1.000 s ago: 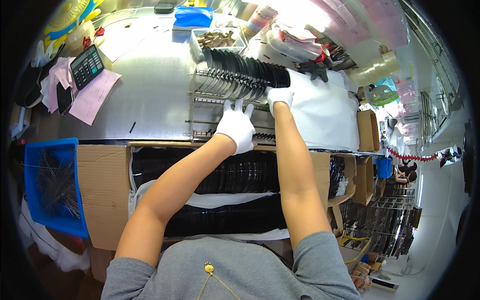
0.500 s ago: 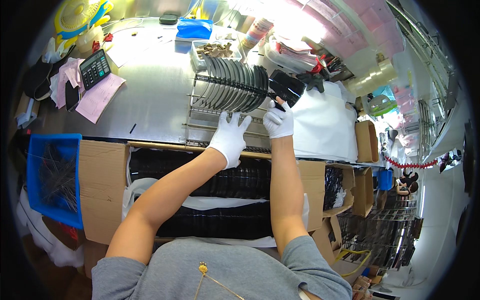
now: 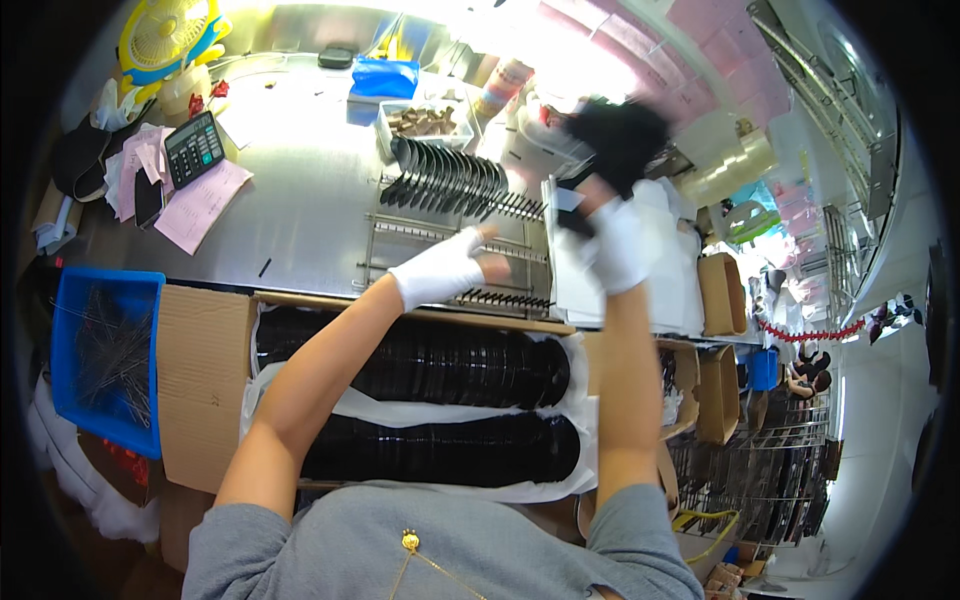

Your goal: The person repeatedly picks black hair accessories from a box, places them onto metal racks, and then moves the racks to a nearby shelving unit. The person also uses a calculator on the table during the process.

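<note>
A wire rack (image 3: 430, 228) on the metal worktop carries a row of thin, curved black pieces (image 3: 450, 180), with bare slots at its right end. My left hand (image 3: 440, 272), in a white glove with some fingertips bare, is held over the rack's front, fingers apart and nothing in them. To the right of the rack, my gloved right hand (image 3: 615, 245) is smeared by motion. At its fingers are dark, blurred black pieces (image 3: 620, 145), apparently gripped; their exact shape and number cannot be made out.
In front stands an open cardboard box (image 3: 205, 370) holding two rows of packed black discs (image 3: 440, 445). A blue bin (image 3: 60, 360) of thin wires is at left. White sheets (image 3: 650, 285) lie right; a calculator (image 3: 193, 148) and tub of brown pieces (image 3: 425, 122) sit behind.
My right hand has moved right and away from the rack with the black pieces, uncovering slots at its right end. The left hand has drawn back slightly left and down.
</note>
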Demonstrator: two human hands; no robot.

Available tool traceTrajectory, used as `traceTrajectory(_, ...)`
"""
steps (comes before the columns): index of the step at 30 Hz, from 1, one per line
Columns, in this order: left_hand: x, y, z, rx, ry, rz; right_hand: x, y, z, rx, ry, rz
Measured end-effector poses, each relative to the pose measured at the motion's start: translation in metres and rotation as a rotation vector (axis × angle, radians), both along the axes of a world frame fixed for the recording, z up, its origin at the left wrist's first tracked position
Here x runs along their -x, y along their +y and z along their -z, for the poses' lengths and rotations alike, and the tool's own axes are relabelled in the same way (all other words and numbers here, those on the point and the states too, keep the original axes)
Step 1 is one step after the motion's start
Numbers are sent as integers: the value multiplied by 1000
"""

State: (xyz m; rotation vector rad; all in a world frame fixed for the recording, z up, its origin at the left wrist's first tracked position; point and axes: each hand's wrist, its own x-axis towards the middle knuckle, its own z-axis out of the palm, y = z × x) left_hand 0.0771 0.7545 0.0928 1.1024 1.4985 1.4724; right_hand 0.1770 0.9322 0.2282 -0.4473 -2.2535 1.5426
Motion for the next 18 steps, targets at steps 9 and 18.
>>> traceTrajectory(9, 30, -30, 19, -500, -804, -635, 46, -31, 101, -30, -223, 312)
traceTrajectory(18, 37, -5, 93, -370, -919, -859, 139, -24, 170, -613, -433, 593)
